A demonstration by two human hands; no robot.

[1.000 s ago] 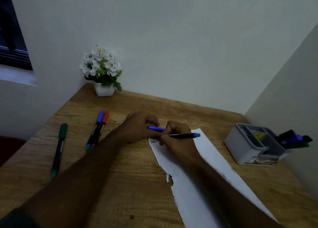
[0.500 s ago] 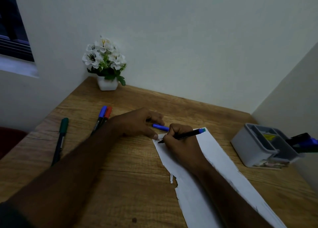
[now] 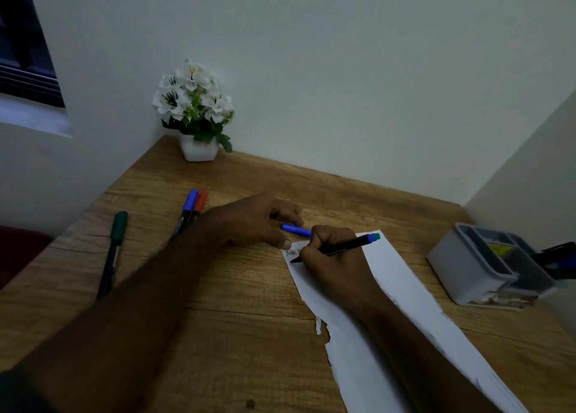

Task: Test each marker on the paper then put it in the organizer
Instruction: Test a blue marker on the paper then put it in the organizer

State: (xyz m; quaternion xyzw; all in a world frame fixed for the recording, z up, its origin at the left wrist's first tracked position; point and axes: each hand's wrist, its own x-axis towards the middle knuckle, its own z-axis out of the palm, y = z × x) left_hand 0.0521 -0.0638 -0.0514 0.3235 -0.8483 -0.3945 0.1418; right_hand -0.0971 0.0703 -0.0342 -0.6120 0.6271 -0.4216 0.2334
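While the right hand (image 3: 330, 263) grips a black blue-ended marker (image 3: 343, 248) on the torn white paper (image 3: 405, 294) at centre and the left hand (image 3: 252, 222) pinches its blue cap (image 3: 296, 230), three capped markers (image 3: 187, 213) at left wait untested, several already standing in the grey plastic organizer (image 3: 467, 269) at right.

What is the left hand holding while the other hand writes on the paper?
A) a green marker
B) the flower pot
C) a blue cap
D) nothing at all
C: the left hand pinches a small blue cap just beside the top of the paper, while the right hand holds the uncapped marker with its tip down on the sheet.
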